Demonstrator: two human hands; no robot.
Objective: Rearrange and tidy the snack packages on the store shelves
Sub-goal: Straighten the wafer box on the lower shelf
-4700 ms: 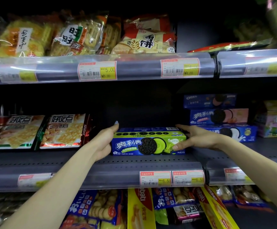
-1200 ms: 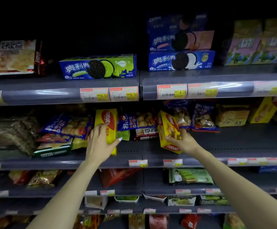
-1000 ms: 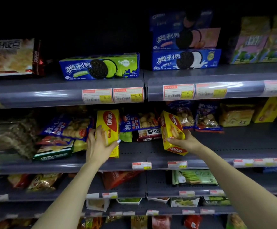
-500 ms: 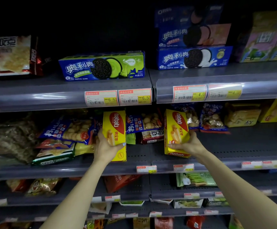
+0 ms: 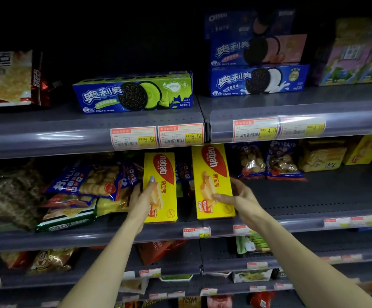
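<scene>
Two yellow Nabati wafer boxes stand upright on the middle shelf (image 5: 313,196). My left hand (image 5: 141,200) grips the left yellow box (image 5: 165,187) along its left edge, thumb across the front. My right hand (image 5: 239,201) holds the right yellow box (image 5: 212,181) at its lower right, thumb on the front face and fingers behind. A narrow gap with blue biscuit bags behind separates the two boxes.
Blue biscuit bags (image 5: 91,181) and other packets crowd the shelf left of my left hand. More biscuit bags (image 5: 267,161) sit at the right rear. On the shelf above lie a green Oreo box (image 5: 134,93) and stacked Oreo boxes (image 5: 258,78).
Since 4.7 s ago my hands left the green Oreo box and dropped to the shelf below. Over the last second both yellow boxes were stood upright, the tilted right one straightened.
</scene>
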